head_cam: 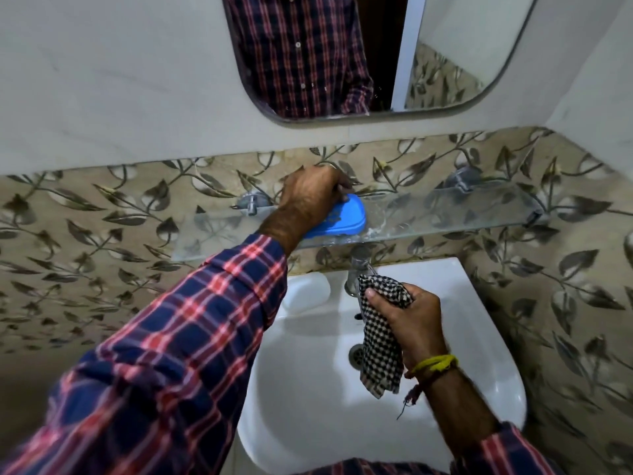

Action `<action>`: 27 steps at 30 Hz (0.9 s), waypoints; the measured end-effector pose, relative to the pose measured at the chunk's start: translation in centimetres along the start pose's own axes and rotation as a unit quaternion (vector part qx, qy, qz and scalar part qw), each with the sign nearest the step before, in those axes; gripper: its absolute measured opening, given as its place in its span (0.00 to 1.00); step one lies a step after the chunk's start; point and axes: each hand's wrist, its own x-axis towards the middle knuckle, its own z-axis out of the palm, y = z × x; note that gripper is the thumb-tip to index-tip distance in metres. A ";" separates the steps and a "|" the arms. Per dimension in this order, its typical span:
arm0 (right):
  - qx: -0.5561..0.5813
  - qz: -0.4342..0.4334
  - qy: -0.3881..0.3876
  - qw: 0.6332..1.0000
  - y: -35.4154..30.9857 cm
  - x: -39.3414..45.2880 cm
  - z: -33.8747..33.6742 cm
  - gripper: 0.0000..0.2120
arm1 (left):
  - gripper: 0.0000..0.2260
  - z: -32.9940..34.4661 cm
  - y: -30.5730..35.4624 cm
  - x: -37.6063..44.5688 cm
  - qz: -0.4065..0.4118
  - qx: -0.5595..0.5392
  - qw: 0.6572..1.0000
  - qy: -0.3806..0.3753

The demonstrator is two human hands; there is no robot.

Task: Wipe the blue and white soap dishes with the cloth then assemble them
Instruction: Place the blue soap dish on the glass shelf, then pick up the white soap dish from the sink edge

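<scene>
A blue soap dish (346,219) lies on the glass shelf (445,214) above the basin. My left hand (308,197) reaches up and curls over its far left edge, fingers around the rim. A white soap dish (306,290) rests on the basin's back left ledge, partly hidden by my left sleeve. My right hand (409,320) hovers over the basin, closed on a black-and-white checked cloth (380,341) that hangs down from the fist.
A chrome tap (356,272) stands at the back of the white basin (479,354), just left of the cloth. The drain (356,354) lies below it. Metal brackets (251,203) hold the shelf. A mirror (428,63) hangs above on the wall.
</scene>
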 end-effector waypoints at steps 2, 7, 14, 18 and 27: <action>0.004 0.002 0.002 1.000 -0.1 0.2 0.0 0.12 | 0.12 -0.9 0.2 -0.4 -0.011 -0.032 0.999 0.019; 0.019 0.019 0.000 1.000 0.3 0.0 -0.3 0.11 | 0.11 -0.5 0.6 -7.5 0.035 -0.118 0.952 0.281; 0.044 0.043 -0.012 0.998 1.7 -0.5 -1.0 0.07 | 0.11 9.1 -2.3 -18.4 -0.052 -0.137 0.960 0.239; 0.034 0.054 -0.033 0.997 2.4 -0.6 -0.4 0.07 | 0.30 12.7 -6.2 -19.0 -0.221 -0.172 0.960 0.016; 0.001 0.053 -0.061 0.997 2.0 -0.3 -0.3 0.11 | 0.55 15.7 -10.4 -15.4 -0.259 -0.175 0.938 -0.149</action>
